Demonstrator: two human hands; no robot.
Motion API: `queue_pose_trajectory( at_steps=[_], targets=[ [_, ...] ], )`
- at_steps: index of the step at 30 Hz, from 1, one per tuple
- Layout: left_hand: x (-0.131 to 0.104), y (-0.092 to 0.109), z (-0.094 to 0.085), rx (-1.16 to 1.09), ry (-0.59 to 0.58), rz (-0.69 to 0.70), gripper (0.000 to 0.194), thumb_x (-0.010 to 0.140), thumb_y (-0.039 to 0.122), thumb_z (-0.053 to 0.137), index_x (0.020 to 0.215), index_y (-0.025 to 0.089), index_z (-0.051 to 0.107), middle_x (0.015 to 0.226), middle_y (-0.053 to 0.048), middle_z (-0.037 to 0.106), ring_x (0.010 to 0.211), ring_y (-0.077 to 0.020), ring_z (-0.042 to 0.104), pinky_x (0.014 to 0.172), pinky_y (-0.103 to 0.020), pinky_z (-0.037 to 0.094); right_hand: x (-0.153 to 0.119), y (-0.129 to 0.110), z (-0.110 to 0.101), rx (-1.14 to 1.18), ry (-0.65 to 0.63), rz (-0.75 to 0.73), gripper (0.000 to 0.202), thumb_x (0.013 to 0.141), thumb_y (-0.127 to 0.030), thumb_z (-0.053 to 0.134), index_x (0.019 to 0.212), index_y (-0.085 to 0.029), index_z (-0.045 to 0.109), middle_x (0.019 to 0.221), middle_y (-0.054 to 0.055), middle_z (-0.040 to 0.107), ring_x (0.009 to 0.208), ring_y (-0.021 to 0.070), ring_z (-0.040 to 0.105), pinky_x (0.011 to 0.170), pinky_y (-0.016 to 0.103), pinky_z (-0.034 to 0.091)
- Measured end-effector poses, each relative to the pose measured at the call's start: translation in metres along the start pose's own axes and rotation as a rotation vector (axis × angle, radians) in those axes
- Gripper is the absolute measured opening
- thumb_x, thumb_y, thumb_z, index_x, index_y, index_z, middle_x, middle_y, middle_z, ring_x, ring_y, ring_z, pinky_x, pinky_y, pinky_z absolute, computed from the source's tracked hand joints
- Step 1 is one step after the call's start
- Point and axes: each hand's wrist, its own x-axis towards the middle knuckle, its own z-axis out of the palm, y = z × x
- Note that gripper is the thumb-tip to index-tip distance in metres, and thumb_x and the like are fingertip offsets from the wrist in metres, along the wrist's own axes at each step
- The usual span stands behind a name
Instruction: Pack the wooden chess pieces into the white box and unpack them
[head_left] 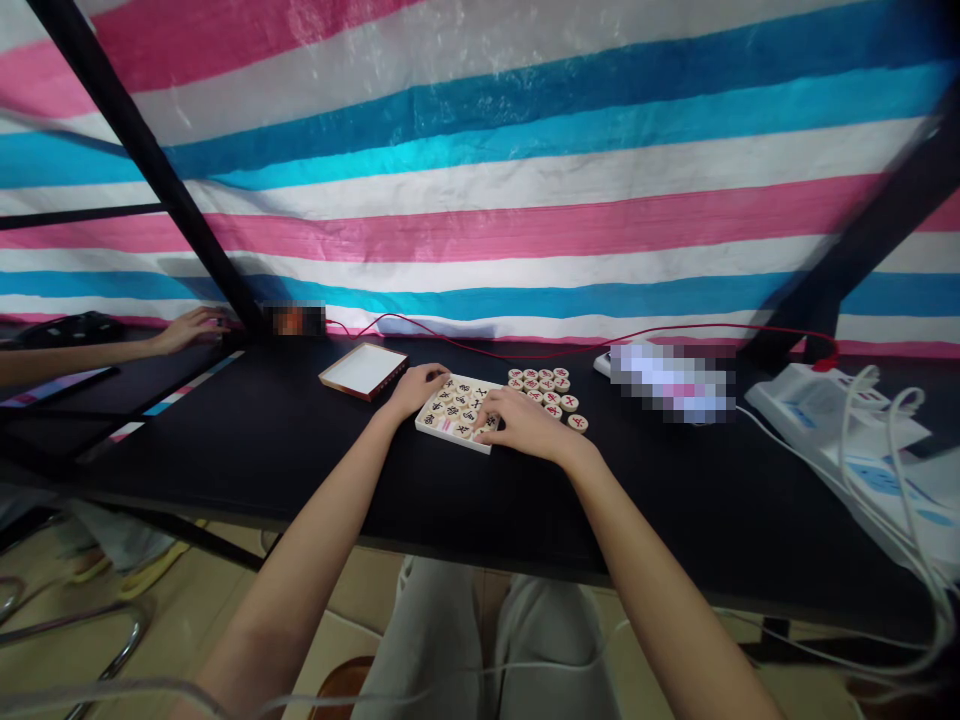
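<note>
A shallow white box [453, 436] sits in front of me on the black table, filled with round wooden xiangqi pieces [452, 410] with dark characters. My left hand [414, 390] grips the box at its far left corner, fingers curled at the rim. Over the box's right side, my right hand [525, 425] has thumb and fingers bent around a piece there, partly hidden by the fingers. Just right of the box, several red-marked xiangqi pieces [569, 403] lie in rows, some hidden behind my right hand.
The box lid [365, 370] lies inside-up on the left. A blurred-out device [667, 380] and a white power strip [832, 430] with cables are on the right. A red cable [450, 345] runs along the back. Another person's hand [191, 330] rests at the far left.
</note>
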Motion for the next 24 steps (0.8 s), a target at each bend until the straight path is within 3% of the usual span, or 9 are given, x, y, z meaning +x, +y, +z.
queue_pose_trajectory(
  at_steps=[9,16,24],
  targets=[
    [0.0,0.001,-0.001,-0.001,-0.008,-0.008,0.035,0.079,0.042,0.047,0.094,0.018,0.068,0.08,-0.004,0.067,0.071,-0.0165,0.057,0.067,-0.026,0.041,-0.002,-0.002,-0.004,0.036,0.03,0.019,0.012,0.073,-0.031,0.066,0.079,-0.022,0.063,0.093,0.001,0.061,0.093,0.0188,0.05,0.078,0.028,0.034],
    [0.001,0.001,0.0,-0.008,-0.012,0.003,0.034,0.079,0.04,0.046,0.094,0.019,0.068,0.082,-0.004,0.068,0.073,-0.0168,0.058,0.069,-0.027,0.042,-0.003,-0.007,-0.006,0.088,0.035,0.024,0.008,0.071,-0.026,0.066,0.077,-0.021,0.064,0.079,-0.001,0.063,0.076,0.014,0.054,0.068,0.025,0.033],
    [0.001,0.0,0.0,-0.005,-0.013,0.006,0.034,0.079,0.039,0.046,0.093,0.018,0.068,0.081,-0.004,0.068,0.073,-0.017,0.058,0.07,-0.027,0.043,-0.011,0.013,-0.009,0.263,0.287,0.059,0.021,0.078,-0.033,0.059,0.094,-0.021,0.063,0.085,0.001,0.064,0.07,0.0126,0.053,0.066,0.025,0.038]
  ],
)
